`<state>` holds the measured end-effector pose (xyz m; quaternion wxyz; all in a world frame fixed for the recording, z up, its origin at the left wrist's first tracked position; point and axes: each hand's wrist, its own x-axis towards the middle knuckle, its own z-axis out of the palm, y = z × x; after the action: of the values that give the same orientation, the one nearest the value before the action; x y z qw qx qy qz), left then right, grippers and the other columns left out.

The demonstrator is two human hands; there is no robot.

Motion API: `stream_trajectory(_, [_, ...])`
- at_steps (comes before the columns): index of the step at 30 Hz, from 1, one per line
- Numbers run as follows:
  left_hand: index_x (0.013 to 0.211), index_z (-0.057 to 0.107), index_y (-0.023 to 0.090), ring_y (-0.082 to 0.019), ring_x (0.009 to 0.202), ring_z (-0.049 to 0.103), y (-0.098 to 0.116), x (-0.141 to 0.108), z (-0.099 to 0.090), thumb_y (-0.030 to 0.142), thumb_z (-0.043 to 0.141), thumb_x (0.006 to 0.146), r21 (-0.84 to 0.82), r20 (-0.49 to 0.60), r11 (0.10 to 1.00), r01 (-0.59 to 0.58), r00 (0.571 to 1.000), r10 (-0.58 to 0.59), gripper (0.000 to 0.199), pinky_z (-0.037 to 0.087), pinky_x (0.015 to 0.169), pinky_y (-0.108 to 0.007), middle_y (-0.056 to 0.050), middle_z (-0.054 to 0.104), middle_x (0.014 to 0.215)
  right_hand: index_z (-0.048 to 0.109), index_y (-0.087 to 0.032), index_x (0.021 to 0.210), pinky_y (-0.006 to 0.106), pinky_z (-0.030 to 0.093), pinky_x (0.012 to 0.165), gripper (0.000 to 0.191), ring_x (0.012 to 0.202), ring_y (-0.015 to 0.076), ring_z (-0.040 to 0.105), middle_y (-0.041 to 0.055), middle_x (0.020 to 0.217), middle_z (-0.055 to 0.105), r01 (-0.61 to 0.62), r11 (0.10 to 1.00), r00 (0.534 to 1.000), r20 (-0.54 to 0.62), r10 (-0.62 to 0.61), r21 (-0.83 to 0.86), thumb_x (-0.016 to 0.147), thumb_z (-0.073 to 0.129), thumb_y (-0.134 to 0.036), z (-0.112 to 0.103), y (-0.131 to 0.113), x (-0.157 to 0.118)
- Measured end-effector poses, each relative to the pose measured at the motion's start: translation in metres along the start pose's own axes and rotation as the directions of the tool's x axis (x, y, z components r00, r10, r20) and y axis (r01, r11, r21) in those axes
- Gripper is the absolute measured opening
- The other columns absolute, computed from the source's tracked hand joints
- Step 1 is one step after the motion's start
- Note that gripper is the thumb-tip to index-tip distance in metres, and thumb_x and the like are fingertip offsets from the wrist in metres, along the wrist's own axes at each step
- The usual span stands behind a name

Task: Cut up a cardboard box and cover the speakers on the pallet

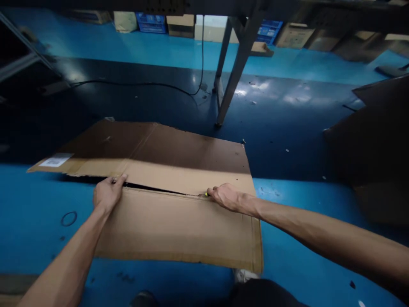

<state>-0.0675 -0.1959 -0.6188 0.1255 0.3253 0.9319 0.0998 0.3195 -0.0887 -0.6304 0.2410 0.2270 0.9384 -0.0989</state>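
A large flattened brown cardboard sheet [179, 228] lies low in front of me, with a long slit [153, 187] running across it. At the left part of the slit, my left hand [108, 192] is closed on the cut edge, thumb on top. My right hand [226, 197] is closed around a utility knife [207, 194], and only a small yellow-green bit of it shows. The knife sits at the right end of the slit; its handle is hidden in my fingers. A white label [56, 160] is stuck on the far left corner of the cardboard.
A metal table leg [234, 68] stands beyond the cardboard, and a black cable [137, 83] trails over the blue floor [287, 200]. Blue crates [151, 23] and boxes line the back. A dark bulky shape [370, 153] stands at right. My shoe [246, 275] is near the cardboard's front edge.
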Motion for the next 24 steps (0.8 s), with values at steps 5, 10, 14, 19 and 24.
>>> stream_trajectory(5, [0.085, 0.067, 0.019, -0.03, 0.094, 0.065, -0.001, 0.031, 0.0, 0.063, 0.049, 0.09, 0.069, 0.067, 0.997, -0.029, 0.997, 0.025, 0.048, 0.044, 0.075, -0.033, -0.014, 0.074, 0.099, 0.059, -0.013, 0.12, 0.033, 0.052, 0.072, 0.029, 0.089, 0.0266, 0.075, 0.0164, 0.098, 0.077, 0.008, 1.0, 1.0, 0.025, -0.008, -0.004, 0.107, 0.037, -0.028, -0.002, -0.018, 0.033])
stream_trajectory(10, [0.099, 0.071, 0.01, -0.038, 0.107, 0.066, -0.008, 0.038, 0.028, 0.072, 0.053, 0.086, 0.094, 0.16, 0.995, 0.015, 0.987, -0.03, 0.066, 0.05, 0.088, -0.043, -0.024, 0.074, 0.112, 0.06, -0.012, 0.12, 0.031, 0.054, 0.073, 0.026, 0.091, 0.0263, 0.076, 0.0186, 0.096, 0.076, 0.031, 0.997, 0.994, 0.108, -0.024, -0.066, 0.102, 0.043, -0.016, 0.01, -0.035, 0.066])
stream_trajectory(14, [0.125, 0.065, 0.006, -0.042, 0.119, 0.062, -0.005, 0.018, 0.072, 0.065, 0.058, 0.085, 0.096, 0.13, 0.992, 0.077, 0.987, -0.089, 0.071, 0.05, 0.096, -0.051, -0.028, 0.067, 0.128, 0.061, -0.011, 0.118, 0.032, 0.056, 0.073, 0.026, 0.092, 0.0266, 0.075, 0.0184, 0.095, 0.076, 0.059, 0.992, 0.987, 0.156, -0.041, -0.111, 0.097, 0.045, -0.008, 0.024, -0.038, 0.078])
stream_trajectory(19, [0.157, 0.02, -0.005, -0.045, 0.155, 0.017, 0.02, -0.026, 0.131, 0.058, 0.046, 0.093, 0.089, -0.017, 0.996, 0.019, 1.0, -0.017, 0.094, 0.019, 0.12, -0.068, -0.034, 0.023, 0.165, 0.058, -0.013, 0.119, 0.03, 0.055, 0.07, 0.029, 0.086, 0.0244, 0.074, 0.0138, 0.089, 0.074, 0.086, 0.984, 0.98, 0.19, -0.056, -0.154, 0.096, 0.043, -0.005, 0.032, -0.034, 0.061])
stream_trajectory(24, [0.161, 0.019, 0.004, -0.041, 0.158, 0.003, 0.03, -0.045, 0.163, 0.058, 0.031, 0.098, 0.041, 0.014, 0.993, -0.112, 0.994, 0.112, 0.084, 0.002, 0.122, -0.07, -0.024, 0.013, 0.17, 0.052, -0.011, 0.132, 0.035, 0.053, 0.079, 0.039, 0.098, 0.0279, 0.07, 0.0171, 0.103, 0.071, 0.085, 0.98, 0.986, 0.159, -0.056, -0.178, 0.096, 0.038, -0.002, 0.043, -0.031, 0.028])
